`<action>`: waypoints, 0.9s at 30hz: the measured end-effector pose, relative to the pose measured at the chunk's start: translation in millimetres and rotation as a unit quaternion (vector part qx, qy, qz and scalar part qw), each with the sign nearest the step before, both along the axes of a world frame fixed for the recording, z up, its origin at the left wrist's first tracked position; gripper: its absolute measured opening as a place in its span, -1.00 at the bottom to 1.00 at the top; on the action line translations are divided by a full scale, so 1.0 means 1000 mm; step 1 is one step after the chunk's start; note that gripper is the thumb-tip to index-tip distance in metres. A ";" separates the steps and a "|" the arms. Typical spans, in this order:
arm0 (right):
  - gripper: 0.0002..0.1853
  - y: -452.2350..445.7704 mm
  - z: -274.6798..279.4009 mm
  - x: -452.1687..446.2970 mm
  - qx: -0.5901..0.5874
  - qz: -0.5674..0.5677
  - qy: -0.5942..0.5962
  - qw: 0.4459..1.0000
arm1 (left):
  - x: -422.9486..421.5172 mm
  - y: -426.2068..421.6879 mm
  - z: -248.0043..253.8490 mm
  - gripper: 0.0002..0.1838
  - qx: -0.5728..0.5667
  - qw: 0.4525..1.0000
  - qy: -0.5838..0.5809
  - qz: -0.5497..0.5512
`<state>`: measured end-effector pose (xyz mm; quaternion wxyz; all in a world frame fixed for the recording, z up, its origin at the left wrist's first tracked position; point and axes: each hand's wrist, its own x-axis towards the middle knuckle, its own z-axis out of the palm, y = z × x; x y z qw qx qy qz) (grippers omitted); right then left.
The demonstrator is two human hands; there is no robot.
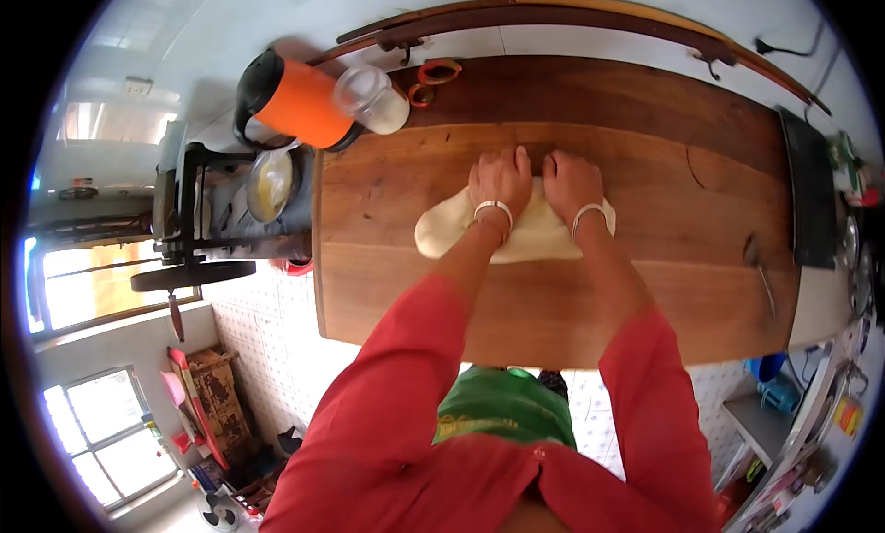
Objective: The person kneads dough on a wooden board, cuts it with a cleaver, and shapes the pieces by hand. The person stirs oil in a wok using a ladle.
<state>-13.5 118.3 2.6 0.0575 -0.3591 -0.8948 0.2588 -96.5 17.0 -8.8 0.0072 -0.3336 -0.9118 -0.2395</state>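
Note:
A long, pale slab of dough (539,236) lies across the wooden table (396,298). Over its left-middle part presses my left hand (502,180), fingers curled down at the far side. Close beside it, my right hand (573,181) grips the dough's right part in the same way. Both sets of fingertips are partly hidden from above. Each wrist wears a light bangle. To the right of the hands, a metal spoon (761,270) rests on the table.
At the back left stand an orange thermos jug (304,101) and a clear jar (376,101) with white powder. Two orange-red rings (438,71) lie beside them. A black machine with a handwheel (194,275) is left of the table. A dark flat board (809,187) leans at the right.

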 end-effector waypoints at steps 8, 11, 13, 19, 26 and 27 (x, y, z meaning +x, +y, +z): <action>-0.53 -0.071 0.084 0.062 -0.018 0.043 -0.062 0.997 | 0.005 -0.072 0.065 -0.53 -0.198 0.946 -0.161 -0.201; -0.61 -0.124 0.079 0.068 -0.002 0.044 -0.068 0.997 | 0.033 -0.128 0.079 -0.58 -0.192 0.965 -0.122 -0.131; -0.66 -0.146 0.064 0.075 0.027 0.052 -0.023 0.998 | 0.052 -0.152 0.060 -0.59 -0.113 0.982 -0.074 -0.136; -0.70 -0.192 0.030 0.124 0.216 0.043 0.140 0.965 | 0.096 -0.204 0.014 -0.52 0.041 0.982 0.079 -0.166; -0.57 -0.163 0.005 0.105 0.219 0.064 0.142 0.963 | 0.066 -0.173 -0.011 -0.46 0.028 0.977 0.098 -0.185; -0.56 -0.155 0.009 0.097 0.206 0.066 0.122 0.969 | 0.058 -0.164 -0.007 -0.47 0.029 0.979 0.080 -0.184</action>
